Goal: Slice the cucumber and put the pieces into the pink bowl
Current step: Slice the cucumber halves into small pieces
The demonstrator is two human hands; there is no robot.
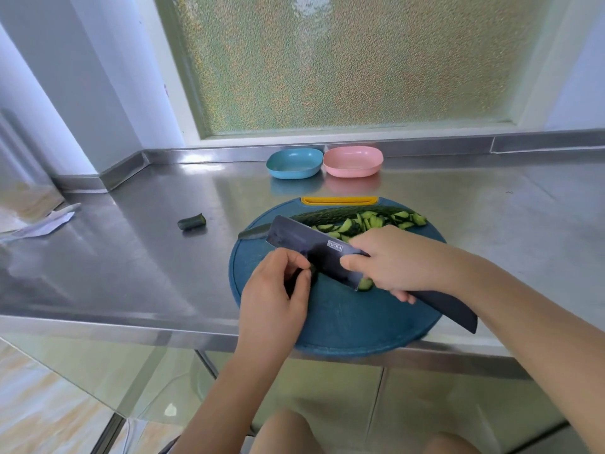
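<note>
Slicing the cucumber on the board

Left hand (275, 290) fingers curl round a cucumber stub (296, 277) to steady it. Right hand (396, 260) grips the knife (311, 252). Slices (366, 221) wait on the far board (343, 326), and the pink bowl (353, 161) looks unfilled.

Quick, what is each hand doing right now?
Left hand: pinching a cucumber piece on the cutting board.
Right hand: gripping the knife.
</note>
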